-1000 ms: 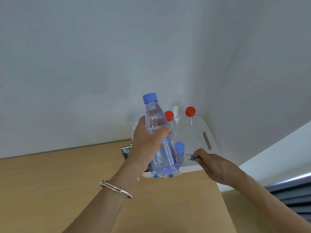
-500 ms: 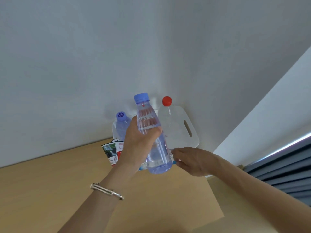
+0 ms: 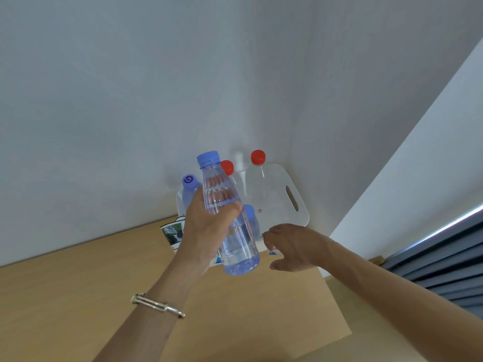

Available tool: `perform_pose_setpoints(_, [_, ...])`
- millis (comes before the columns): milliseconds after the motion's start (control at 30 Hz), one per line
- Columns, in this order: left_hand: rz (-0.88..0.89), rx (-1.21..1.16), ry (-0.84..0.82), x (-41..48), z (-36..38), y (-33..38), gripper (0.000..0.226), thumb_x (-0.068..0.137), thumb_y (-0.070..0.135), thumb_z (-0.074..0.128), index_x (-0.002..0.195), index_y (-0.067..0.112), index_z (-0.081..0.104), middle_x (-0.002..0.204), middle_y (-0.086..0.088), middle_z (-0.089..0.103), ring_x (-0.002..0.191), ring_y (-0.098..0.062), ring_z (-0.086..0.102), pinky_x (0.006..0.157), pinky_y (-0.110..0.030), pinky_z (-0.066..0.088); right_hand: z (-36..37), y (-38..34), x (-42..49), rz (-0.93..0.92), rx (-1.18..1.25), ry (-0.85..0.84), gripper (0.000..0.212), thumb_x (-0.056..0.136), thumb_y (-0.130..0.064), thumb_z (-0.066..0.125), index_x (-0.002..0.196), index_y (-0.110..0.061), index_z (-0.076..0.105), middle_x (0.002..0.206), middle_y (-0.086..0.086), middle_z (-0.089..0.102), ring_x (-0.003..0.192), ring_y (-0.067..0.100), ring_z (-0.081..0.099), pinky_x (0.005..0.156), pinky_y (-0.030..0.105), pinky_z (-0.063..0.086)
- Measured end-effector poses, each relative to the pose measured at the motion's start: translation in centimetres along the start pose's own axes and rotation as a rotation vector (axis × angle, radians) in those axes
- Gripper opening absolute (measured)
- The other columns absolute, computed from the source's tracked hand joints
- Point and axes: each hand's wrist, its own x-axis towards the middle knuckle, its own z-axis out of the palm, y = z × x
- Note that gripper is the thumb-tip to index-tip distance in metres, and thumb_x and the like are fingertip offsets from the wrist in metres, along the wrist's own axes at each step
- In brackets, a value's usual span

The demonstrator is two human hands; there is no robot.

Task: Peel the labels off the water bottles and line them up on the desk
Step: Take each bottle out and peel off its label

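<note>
Bottle [image 3: 236, 246] in left hand [image 3: 206, 228] half hides blue-capped bottle [image 3: 251, 218].

The left hand [image 3: 209, 226] grips a bare blue-capped water bottle [image 3: 230, 220] above the bench [image 3: 78, 296]; the right hand [image 3: 292, 246] hovers beside it, fingers loose.

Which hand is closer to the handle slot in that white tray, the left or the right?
Right. The right hand hovers at the near edge of the white tray, just below the handle slot. The left hand is farther left, holding up a blue-capped bottle.
</note>
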Motion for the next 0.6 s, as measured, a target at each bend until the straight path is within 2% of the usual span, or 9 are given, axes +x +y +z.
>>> perform_pose_setpoints(233, [0.009, -0.007, -0.023, -0.2, -0.5, 0.0, 0.020, 0.078, 0.016, 0.066, 0.098, 0.018, 0.060, 0.092, -0.010, 0.067, 0.084, -0.024, 0.067, 0.070, -0.035, 0.057, -0.4, 0.8, -0.2, 0.129, 0.201, 0.095, 0.037, 0.092, -0.036, 0.054, 0.123, -0.017, 0.047, 0.117, 0.003, 0.059, 0.088, 0.013, 0.048, 0.081, 0.027, 0.044])
perform_pose_setpoints(367, [-0.004, -0.004, -0.027, -0.2, -0.5, 0.0, 0.033, 0.065, 0.026, 0.061, 0.098, 0.021, 0.060, 0.093, -0.008, 0.068, 0.085, -0.023, 0.067, 0.074, -0.039, 0.057, -0.3, 0.9, -0.5, 0.121, 0.197, 0.079, 0.040, 0.092, -0.035, 0.054, 0.128, -0.018, 0.051, 0.122, 0.001, 0.058, 0.108, 0.016, 0.053, 0.088, 0.023, 0.041])
perform_pose_setpoints(467, [-0.012, -0.010, -0.024, -0.2, -0.6, -0.2, 0.027, 0.068, 0.024, 0.064, 0.095, 0.022, 0.060, 0.088, -0.005, 0.067, 0.082, -0.021, 0.067, 0.073, -0.038, 0.057, 0.1, 0.5, -0.4, 0.100, 0.170, 0.090, 0.042, 0.092, -0.032, 0.055, 0.133, -0.021, 0.052, 0.129, 0.005, 0.056, 0.122, 0.019, 0.050, 0.099, 0.032, 0.044])
perform_pose_setpoints(600, [-0.012, -0.017, -0.013, -0.2, -0.6, -0.3, 0.021, 0.080, 0.014, 0.066, 0.099, 0.020, 0.060, 0.091, -0.007, 0.067, 0.084, -0.023, 0.067, 0.072, -0.036, 0.057, 0.5, 0.5, -0.1, 0.070, 0.160, 0.134, 0.042, 0.093, -0.031, 0.054, 0.133, -0.023, 0.054, 0.129, 0.002, 0.058, 0.119, 0.015, 0.051, 0.097, 0.029, 0.045])
